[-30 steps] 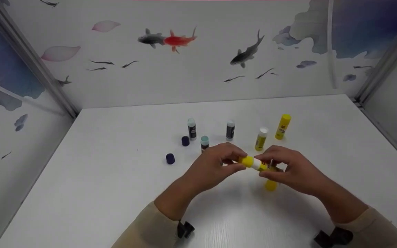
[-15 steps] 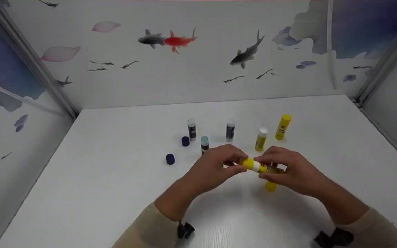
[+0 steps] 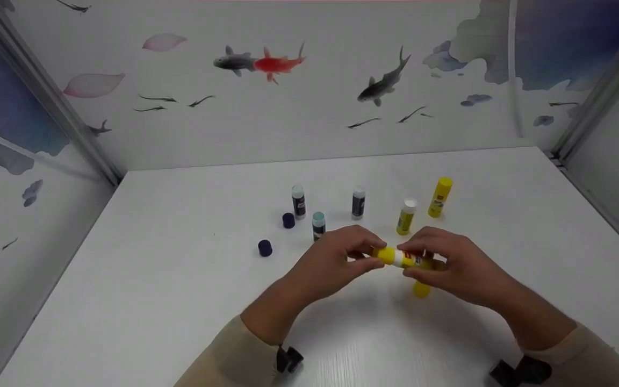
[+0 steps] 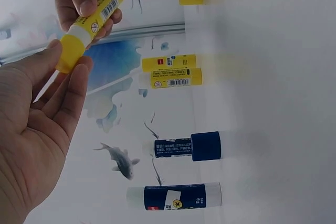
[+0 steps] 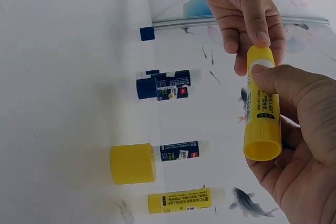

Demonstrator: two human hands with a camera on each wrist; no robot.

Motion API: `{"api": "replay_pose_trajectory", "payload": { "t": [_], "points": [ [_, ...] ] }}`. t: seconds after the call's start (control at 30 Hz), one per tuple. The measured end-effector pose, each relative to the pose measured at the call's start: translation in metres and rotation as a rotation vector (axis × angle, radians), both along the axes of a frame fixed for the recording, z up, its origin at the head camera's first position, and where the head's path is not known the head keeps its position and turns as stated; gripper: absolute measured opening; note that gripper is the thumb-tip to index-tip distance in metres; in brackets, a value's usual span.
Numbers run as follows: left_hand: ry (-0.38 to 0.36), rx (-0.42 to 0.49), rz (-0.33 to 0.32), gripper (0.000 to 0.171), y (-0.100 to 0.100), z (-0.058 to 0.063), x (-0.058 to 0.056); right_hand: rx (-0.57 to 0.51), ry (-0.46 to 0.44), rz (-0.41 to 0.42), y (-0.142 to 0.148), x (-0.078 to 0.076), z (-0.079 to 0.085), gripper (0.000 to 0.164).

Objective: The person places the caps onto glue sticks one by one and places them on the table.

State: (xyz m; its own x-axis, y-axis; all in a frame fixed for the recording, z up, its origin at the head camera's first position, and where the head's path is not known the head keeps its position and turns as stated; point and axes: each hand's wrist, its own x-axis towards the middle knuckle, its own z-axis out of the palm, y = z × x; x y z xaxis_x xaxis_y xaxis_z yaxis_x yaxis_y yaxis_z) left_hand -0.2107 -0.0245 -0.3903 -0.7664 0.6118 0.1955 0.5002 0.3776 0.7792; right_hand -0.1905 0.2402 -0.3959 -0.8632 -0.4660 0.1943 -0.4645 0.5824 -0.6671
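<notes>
A yellow glue stick (image 3: 411, 260) is held in the air between both hands, slightly tilted. My left hand (image 3: 336, 260) pinches its yellow cap (image 4: 70, 55) between thumb and fingers. Around the yellow barrel, my right hand (image 3: 457, 263) curls its thumb and fingers. A white band (image 4: 80, 34) shows between cap and barrel. Below the right hand, a loose yellow cap (image 3: 422, 289) stands on the table, partly covered by the hand in the head view.
Beyond the hands stand dark-blue glue sticks (image 3: 358, 203) with pale tops, an uncapped yellow one (image 3: 405, 217) and a capped yellow one (image 3: 440, 197). Two dark-blue caps (image 3: 265, 248) lie left on the white table (image 3: 153, 279). Printed panels (image 3: 331, 129) rise behind and at both sides.
The held glue stick's barrel has turned slightly, showing more of its red label, and the white band looks a bit narrower. Both hands stay nearly in place; the other items have not moved.
</notes>
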Motion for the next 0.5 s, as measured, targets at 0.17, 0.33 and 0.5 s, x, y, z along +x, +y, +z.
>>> {"api": "replay_pose_trajectory", "payload": {
  "t": [0.17,0.33,0.5],
  "points": [
    [-0.01,0.0,0.004,0.024,-0.0001,-0.0005,0.0001,0.001,0.05,0.011,-0.0001,0.0014,0.0009,0.035],
    [-0.031,-0.006,0.004,0.024,0.0002,0.0006,0.0019,0.008,0.059,0.017,-0.0007,0.0024,0.0011,0.037],
    [-0.032,-0.011,0.004,0.023,0.0009,0.001,0.003,0.013,0.06,0.018,-0.0009,0.0029,0.0009,0.037]
  ]
}}
